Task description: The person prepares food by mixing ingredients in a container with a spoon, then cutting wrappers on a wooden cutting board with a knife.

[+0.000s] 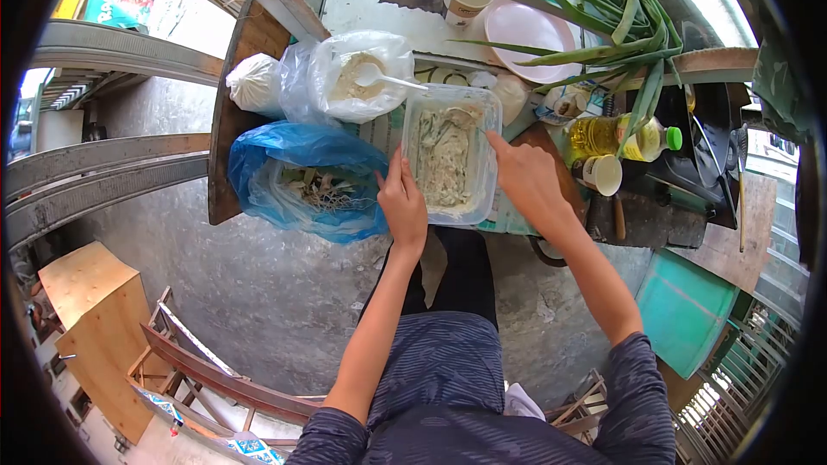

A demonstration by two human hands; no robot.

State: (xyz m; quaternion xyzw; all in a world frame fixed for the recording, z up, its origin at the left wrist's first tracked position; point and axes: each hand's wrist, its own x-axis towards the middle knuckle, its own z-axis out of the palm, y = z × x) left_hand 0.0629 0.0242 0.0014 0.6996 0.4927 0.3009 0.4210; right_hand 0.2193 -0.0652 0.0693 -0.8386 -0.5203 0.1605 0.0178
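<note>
A clear rectangular plastic container (495, 174) holds a thick, pale batter (444, 164) with green bits in it. My left hand (403, 207) grips the container's left wall, fingers along its side. In my right hand (527, 174), at the container's right rim, is a spoon (461, 119); its bowl lies in the batter and most of its handle is hidden. Left of my left hand, a blue plastic bag (267, 155) lies open with vegetable roots and trimmings (319, 189) inside. Behind it, a clear bag of powder (349, 77) has a white plastic spoon (379, 76) in it.
At the right stand a bottle of yellow oil (620, 138), a paper cup (600, 175) and a black stove (689, 164). A knife handle (619, 217) points toward me. Long green leaves (620, 17) hang from the shelf above a pink plate (530, 34). A tied white bag (254, 84) sits far left.
</note>
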